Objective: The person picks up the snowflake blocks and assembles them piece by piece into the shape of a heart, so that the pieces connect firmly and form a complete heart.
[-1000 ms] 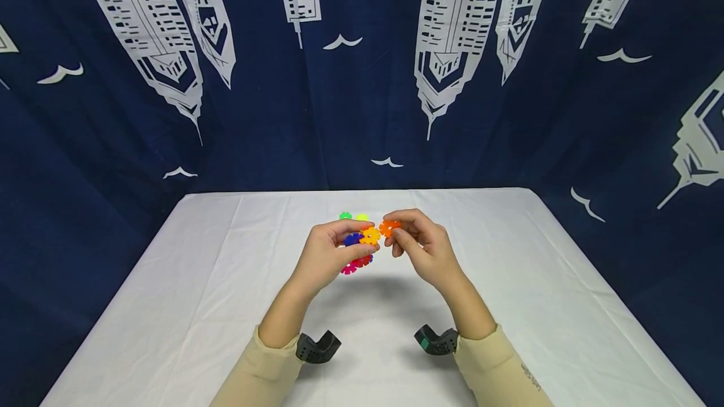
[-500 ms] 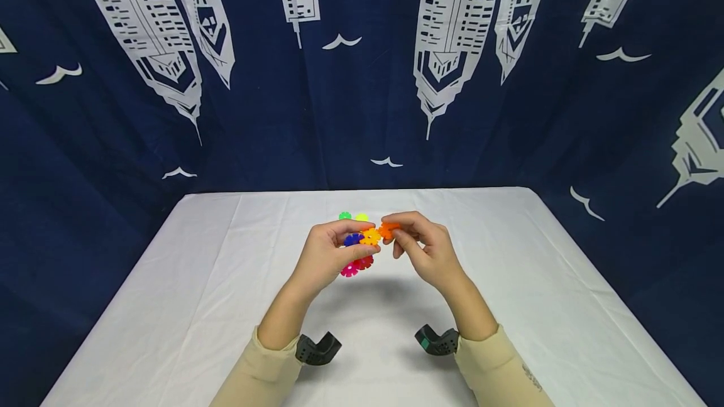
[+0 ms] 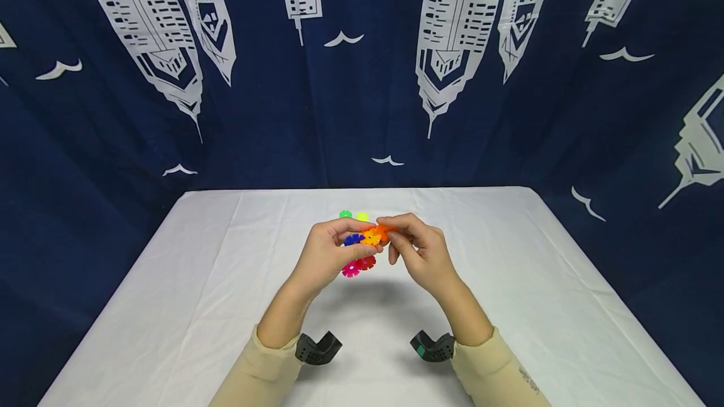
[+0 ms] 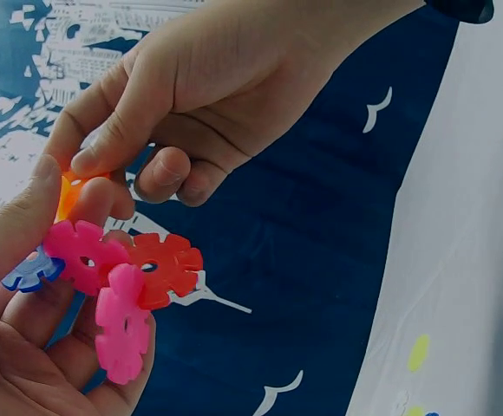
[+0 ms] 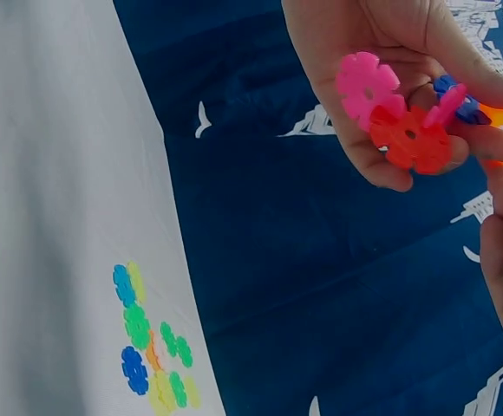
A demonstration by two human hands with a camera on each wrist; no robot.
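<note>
Above the table, my left hand (image 3: 323,251) grips a joined cluster of slotted, flower-shaped plastic discs. A yellow-orange disc (image 3: 371,238) sits between its thumb and index finger, beside a dark blue disc (image 3: 353,239). In the left wrist view, two pink discs (image 4: 123,329) and a red disc (image 4: 169,270) hang from the cluster, set at angles to one another. My right hand (image 3: 425,251) pinches an orange disc (image 3: 385,231) between thumb and index finger, its edge overlapping the yellow-orange disc. The fingers partly hide where these two meet.
Loose discs lie on the white-covered table (image 3: 226,306), among them a green disc (image 5: 136,326), a blue disc (image 5: 134,370) and several others. Behind the table hangs a navy curtain (image 3: 362,112) with white building prints. Black wrist devices (image 3: 318,348) sit at both sleeves.
My right hand has moved left, bringing the orange disc from just apart to overlapping the yellow-orange disc. The left hand has stayed nearly still with the cluster.
</note>
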